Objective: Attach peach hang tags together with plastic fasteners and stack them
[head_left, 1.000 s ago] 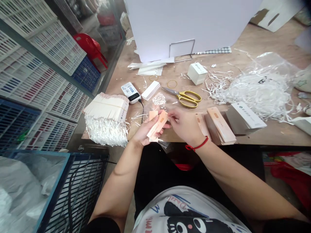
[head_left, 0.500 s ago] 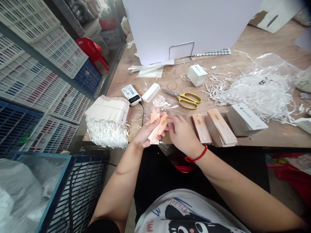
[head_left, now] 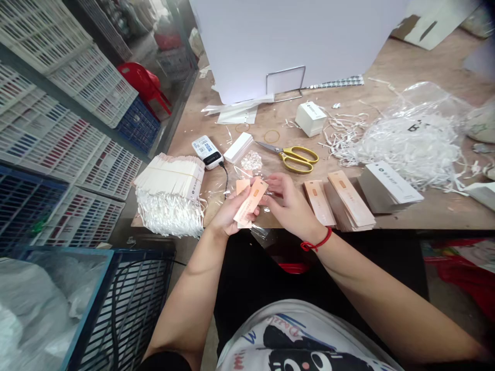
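The left hand [head_left: 228, 216] has a closed grip on a peach card tag [head_left: 249, 202], pinched between thumb and fingers, with a smaller peach tag [head_left: 243, 186] behind it. The right hand [head_left: 292, 203], with a red string bracelet [head_left: 316, 242], is loose and half open just beside the tags; whether its fingertips touch them cannot be told.

Right of the grip, on the wooden tabletop [head_left: 444, 214], lie a stack of peach tags [head_left: 350, 201], one separate tag [head_left: 319, 203] and a pile of white-faced cards [head_left: 390, 188]. Beyond these spreads a mass of white cord [head_left: 406, 147] on clear plastic. Left of the grip sits a banded bundle of cream tags [head_left: 170, 175] with white cords [head_left: 170, 211] hanging. Much stock remains in each pile. Gold-handled scissors [head_left: 297, 159] lie ahead.
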A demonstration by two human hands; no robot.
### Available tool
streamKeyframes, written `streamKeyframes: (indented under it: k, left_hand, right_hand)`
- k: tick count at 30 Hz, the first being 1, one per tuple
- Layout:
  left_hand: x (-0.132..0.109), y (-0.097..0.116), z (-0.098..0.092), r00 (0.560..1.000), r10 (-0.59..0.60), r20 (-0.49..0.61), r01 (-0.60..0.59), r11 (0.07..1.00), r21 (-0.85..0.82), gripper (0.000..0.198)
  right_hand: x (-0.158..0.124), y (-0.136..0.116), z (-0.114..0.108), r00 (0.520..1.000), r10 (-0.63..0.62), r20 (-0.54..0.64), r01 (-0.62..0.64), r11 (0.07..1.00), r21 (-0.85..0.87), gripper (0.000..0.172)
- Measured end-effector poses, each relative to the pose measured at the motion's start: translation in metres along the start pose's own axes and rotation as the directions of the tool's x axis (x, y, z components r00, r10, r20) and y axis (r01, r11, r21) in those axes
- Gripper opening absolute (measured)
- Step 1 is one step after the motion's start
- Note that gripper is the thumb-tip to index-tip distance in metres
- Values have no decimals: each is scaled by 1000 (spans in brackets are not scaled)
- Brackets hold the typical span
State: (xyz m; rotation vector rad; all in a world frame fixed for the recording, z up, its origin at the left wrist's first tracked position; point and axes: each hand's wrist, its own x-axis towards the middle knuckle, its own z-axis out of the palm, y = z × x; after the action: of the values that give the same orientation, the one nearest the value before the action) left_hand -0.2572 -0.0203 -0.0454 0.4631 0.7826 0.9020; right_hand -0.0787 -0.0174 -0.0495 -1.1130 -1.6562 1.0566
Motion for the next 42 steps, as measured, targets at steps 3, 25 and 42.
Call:
streamKeyframes:
  k: [3,25,42]
  left_hand:
    - [1,-1,1,1000,-8,-22,8,1000,1,32]
    - [4,-7,-1,999,32,-43,-29,997,66,38]
    - [2,-4,0,999,-15,38,13,998,55,38]
  right_hand:
    - [-1,-5,0,988,-152,24,153,978,-139,60]
    - [3,-48,-36,846,-109,522,475,599,-645,103]
    - [-14,-38,-95,812,73,579,539,286,-792,72]
